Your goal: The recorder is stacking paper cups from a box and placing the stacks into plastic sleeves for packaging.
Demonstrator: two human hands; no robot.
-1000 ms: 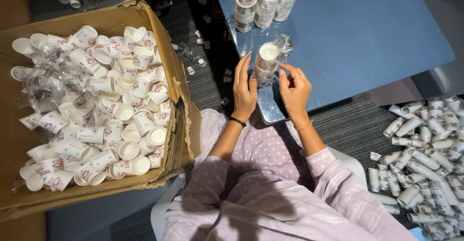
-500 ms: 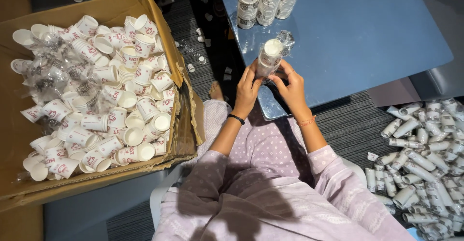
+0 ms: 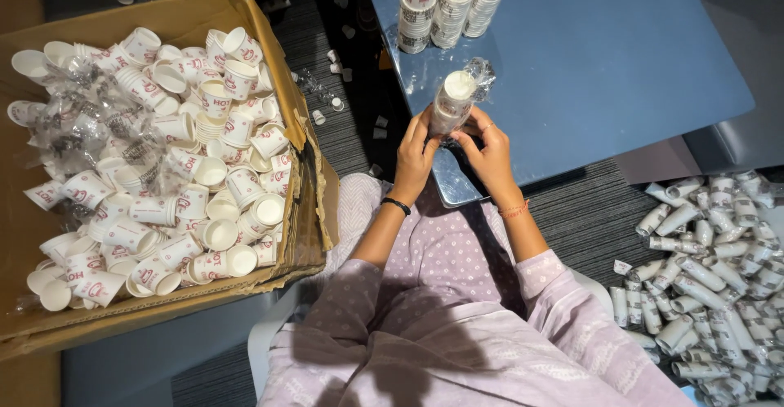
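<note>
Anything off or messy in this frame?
Yes. The cardboard box has a torn, crumpled right wall. A few loose paper cups lie scattered on the floor beside the blue table. Both hands hold a wrapped cup stack normally.

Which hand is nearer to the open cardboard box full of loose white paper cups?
Left. The left hand holds the plastic-wrapped cup stack on the side toward the cardboard box; the right hand grips the stack's far side.

**Bright overhead light, sharp picture**

Light falls from above me, glaring pale off the glossy blue tabletop [image 3: 621, 56] toward twelve o'clock. My head shades my lilac dotted lap [image 3: 441, 293] at six. Corners dim; edges bend slightly.
</note>
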